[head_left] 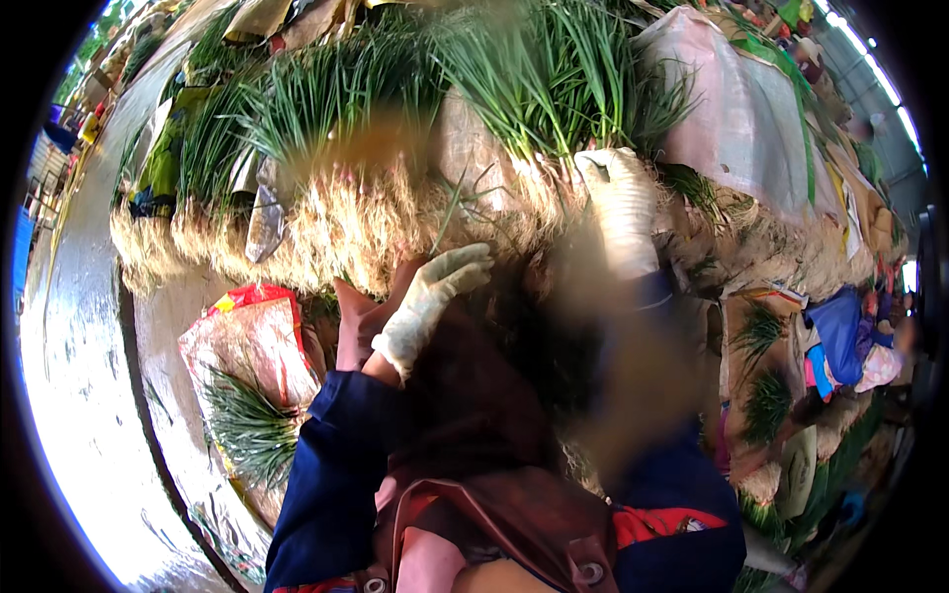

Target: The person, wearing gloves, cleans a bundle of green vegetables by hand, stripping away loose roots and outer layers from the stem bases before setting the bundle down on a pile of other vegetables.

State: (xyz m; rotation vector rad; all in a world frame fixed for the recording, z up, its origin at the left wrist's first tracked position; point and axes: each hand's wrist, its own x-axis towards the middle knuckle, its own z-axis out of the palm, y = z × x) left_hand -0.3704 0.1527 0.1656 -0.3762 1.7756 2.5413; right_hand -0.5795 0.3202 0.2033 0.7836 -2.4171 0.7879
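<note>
A long row of spring onions (346, 89) lies ahead of me, green leaves pointing away and pale, stringy roots (361, 222) toward me. My right hand (621, 203), in a whitish glove, reaches to a bunch of spring onions (563, 84) with its fingers curled at the white stem bases. Nearer to me, my left hand (432, 306), also gloved, hovers above my dark red apron (465, 395). Its fingers stretch toward the right and hold nothing. A thin loose green stalk (450, 212) rises just beyond its fingertips.
Pale sacking (722, 119) covers part of the row at right. A red-edged plastic sack (247, 331) and another onion bunch (252, 425) lie at my left, beside wet pavement (79, 395). Further right are more bunches (766, 405) and a person in blue (840, 336). Brown blurs hide parts.
</note>
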